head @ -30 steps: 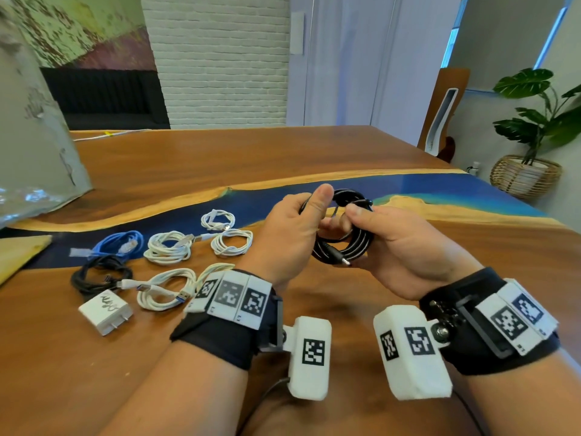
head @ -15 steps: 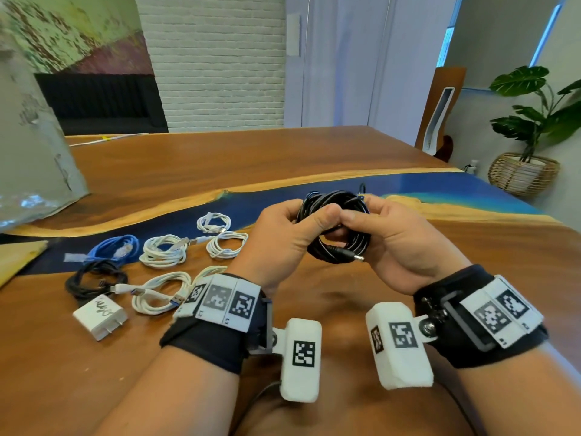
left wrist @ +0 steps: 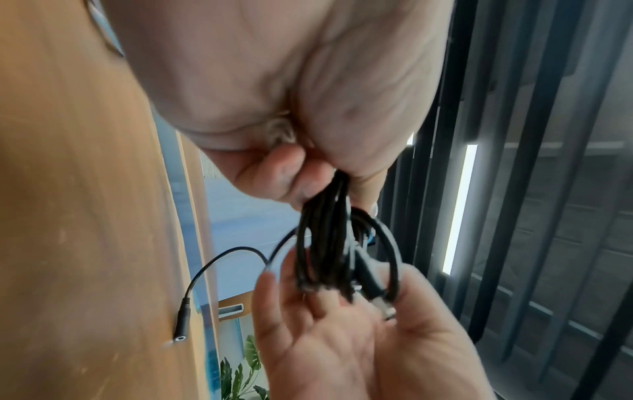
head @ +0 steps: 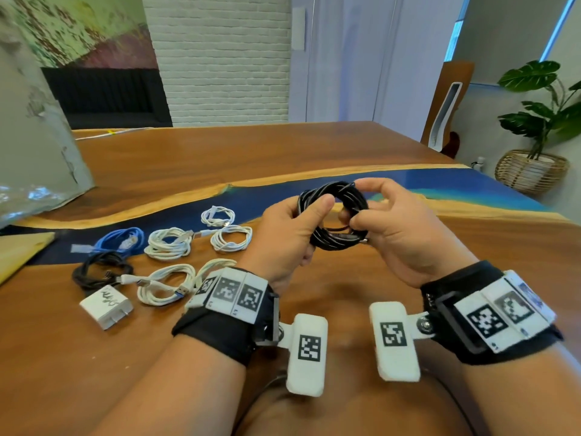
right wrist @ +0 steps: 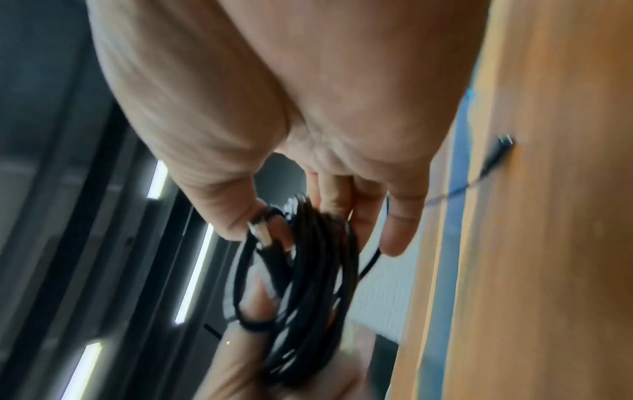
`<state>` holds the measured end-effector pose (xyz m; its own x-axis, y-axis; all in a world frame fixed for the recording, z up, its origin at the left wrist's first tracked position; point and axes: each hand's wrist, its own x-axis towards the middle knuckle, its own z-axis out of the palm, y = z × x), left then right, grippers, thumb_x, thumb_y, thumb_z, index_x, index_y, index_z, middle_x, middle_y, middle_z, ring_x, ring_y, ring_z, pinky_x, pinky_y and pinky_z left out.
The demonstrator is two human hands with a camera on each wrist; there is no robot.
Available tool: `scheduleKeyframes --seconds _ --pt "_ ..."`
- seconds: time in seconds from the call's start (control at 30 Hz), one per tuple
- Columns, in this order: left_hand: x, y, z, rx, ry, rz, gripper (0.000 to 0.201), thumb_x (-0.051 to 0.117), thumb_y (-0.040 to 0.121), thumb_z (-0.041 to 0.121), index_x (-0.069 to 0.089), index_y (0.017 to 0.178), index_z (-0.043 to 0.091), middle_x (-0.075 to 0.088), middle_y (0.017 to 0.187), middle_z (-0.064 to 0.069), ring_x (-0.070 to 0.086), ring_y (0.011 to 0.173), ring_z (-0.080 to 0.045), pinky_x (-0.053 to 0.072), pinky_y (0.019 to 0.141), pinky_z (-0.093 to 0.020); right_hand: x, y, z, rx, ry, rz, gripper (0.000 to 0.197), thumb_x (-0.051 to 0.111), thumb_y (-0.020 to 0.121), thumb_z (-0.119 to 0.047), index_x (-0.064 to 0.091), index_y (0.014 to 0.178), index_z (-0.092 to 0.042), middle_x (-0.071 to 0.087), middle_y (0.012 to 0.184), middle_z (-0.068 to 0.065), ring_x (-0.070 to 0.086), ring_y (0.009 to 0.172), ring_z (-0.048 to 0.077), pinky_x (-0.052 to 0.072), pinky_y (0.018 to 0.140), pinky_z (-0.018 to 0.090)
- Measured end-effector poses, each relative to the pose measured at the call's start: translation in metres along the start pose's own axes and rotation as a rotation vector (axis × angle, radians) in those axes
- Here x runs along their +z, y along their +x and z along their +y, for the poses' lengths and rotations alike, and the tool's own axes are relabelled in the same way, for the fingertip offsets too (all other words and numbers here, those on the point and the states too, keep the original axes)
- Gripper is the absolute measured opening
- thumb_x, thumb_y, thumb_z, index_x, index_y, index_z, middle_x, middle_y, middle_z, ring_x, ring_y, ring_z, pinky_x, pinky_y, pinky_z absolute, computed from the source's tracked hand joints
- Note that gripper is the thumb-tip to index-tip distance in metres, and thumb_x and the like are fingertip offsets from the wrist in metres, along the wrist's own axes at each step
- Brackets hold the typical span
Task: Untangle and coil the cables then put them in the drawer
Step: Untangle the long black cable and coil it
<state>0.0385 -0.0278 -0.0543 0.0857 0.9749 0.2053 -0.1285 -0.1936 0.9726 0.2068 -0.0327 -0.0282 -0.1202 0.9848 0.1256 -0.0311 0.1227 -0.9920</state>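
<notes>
Black cable coil point(head: 333, 218) held up above the wooden counter point(head: 220, 152) between both hands, clear of the surface. Left hand point(head: 283, 234) curled round the coil's left side, thumb pressed across the strands on top, fingers tucked beneath. Right hand point(head: 396, 228) pinching the coil's right side between thumb and forefinger, remaining fingers loosely spread beyond it. Seen from the left wrist: strands bunched under the left thumb point(left wrist: 359, 151), a loose tail point(left wrist: 219, 259) trailing away from the coil down to a jack end point(left wrist: 179, 324) lying against the counter. Seen from the right wrist, blurred: a metal plug tip point(right wrist: 258, 230) right at the right thumb, coil point(right wrist: 308, 270) hanging between the two hands. Left of the left hand, on the counter: three white coiled cables point(head: 168, 243) point(head: 231, 237) point(head: 218, 215) on the blue resin strip point(head: 176, 218), a blue cable point(head: 122, 240) further left, another black cable point(head: 100, 272) nearer, a white cable point(head: 165, 284) just beside the left wrist, and a white charger block point(head: 105, 305) lying flat. Drawer not visible in any view.
</notes>
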Motion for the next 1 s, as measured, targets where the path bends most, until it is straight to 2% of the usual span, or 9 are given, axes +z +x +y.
scheduleKeyframes --seconds 0.1,0.23,0.43,0.5,0.57,0.63,0.7,0.87,1.0 --pt "0.002 0.000 -0.002 0.054 0.048 0.037 0.022 0.069 0.096 0.032 0.070 0.075 0.026 0.049 0.063 -0.009 0.042 0.043 -0.016 0.033 0.042 -0.026 -0.009 0.001 -0.001 -0.113 -0.326 0.108 0.037 0.070 0.085 0.003 0.061 0.114 -0.018 0.063 0.085 0.016 0.063 0.074 0.026 0.052 0.066 0.032" --pt "-0.002 0.004 -0.006 0.071 0.052 0.143 0.014 0.072 0.095 0.024 0.067 0.086 0.014 0.060 0.058 0.003 0.048 0.044 -0.016 0.038 0.042 -0.026 -0.013 -0.001 -0.003 -0.190 -0.324 0.194 0.034 0.071 0.088 -0.001 0.064 0.116 -0.019 0.067 0.065 0.016 0.059 0.057 0.020 0.054 0.057 0.034" --pt "-0.004 0.006 -0.005 0.040 0.027 0.214 0.013 0.073 0.093 0.017 0.065 0.085 0.010 0.059 0.064 -0.006 0.048 0.042 -0.017 0.038 0.040 -0.025 -0.015 -0.004 -0.015 0.054 0.504 -0.013 0.025 0.054 0.100 -0.002 0.055 0.123 -0.012 0.056 0.071 0.004 0.056 0.065 0.017 0.057 0.071 0.034" --pt "-0.003 0.006 -0.005 0.040 0.027 0.235 0.016 0.071 0.094 0.016 0.062 0.082 0.010 0.056 0.065 -0.009 0.046 0.042 -0.017 0.037 0.040 -0.025 -0.015 -0.006 -0.018 0.092 0.629 -0.043 0.023 0.051 0.101 -0.004 0.054 0.121 -0.013 0.054 0.072 0.003 0.059 0.065 0.015 0.061 0.077 0.038" --pt "-0.004 0.007 -0.006 0.041 0.011 0.256 0.017 0.071 0.093 0.016 0.060 0.081 0.010 0.054 0.065 -0.011 0.045 0.042 -0.017 0.036 0.040 -0.025 -0.015 -0.006 -0.019 0.123 0.661 -0.054 0.022 0.048 0.102 -0.004 0.052 0.121 -0.014 0.050 0.070 0.001 0.053 0.055 0.010 0.060 0.067 0.031" --pt "-0.004 0.007 -0.006 0.033 0.000 0.279 0.018 0.071 0.093 0.016 0.060 0.081 0.010 0.054 0.068 -0.016 0.045 0.041 -0.018 0.036 0.040 -0.025 -0.016 -0.006 -0.020 0.161 0.599 -0.072 0.023 0.044 0.104 -0.006 0.050 0.123 -0.016 0.045 0.070 0.000 0.034 0.043 0.004 0.037 0.044 0.016" --pt "-0.003 0.006 -0.006 0.026 -0.011 0.296 0.019 0.071 0.093 0.017 0.059 0.080 0.010 0.054 0.067 -0.016 0.045 0.041 -0.017 0.037 0.041 -0.025 -0.021 -0.006 -0.021 0.164 0.477 -0.086 0.025 0.043 0.104 -0.007 0.053 0.125 -0.016 0.047 0.071 0.001 0.025 0.040 0.003 0.019 0.038 0.016" --pt "-0.005 0.007 -0.001 0.046 -0.042 0.364 0.033 0.071 0.093 0.018 0.049 0.068 0.012 0.045 0.060 -0.011 0.044 0.040 -0.017 0.037 0.042 -0.026 -0.030 -0.010 -0.026 0.118 0.215 -0.172 0.031 0.054 0.095 -0.011 0.066 0.123 -0.011 0.055 0.074 0.004 0.023 0.036 0.003 0.013 0.034 0.017" --pt "-0.005 0.007 0.003 0.066 -0.118 0.402 0.036 0.071 0.094 0.019 0.049 0.065 0.014 0.042 0.054 -0.002 0.042 0.039 -0.017 0.038 0.043 -0.027 -0.037 -0.012 -0.026 0.079 0.004 -0.193 0.020 0.061 0.087 -0.018 0.074 0.102 -0.011 0.054 0.065 0.008 0.023 0.034 0.005 0.014 0.034 0.018"
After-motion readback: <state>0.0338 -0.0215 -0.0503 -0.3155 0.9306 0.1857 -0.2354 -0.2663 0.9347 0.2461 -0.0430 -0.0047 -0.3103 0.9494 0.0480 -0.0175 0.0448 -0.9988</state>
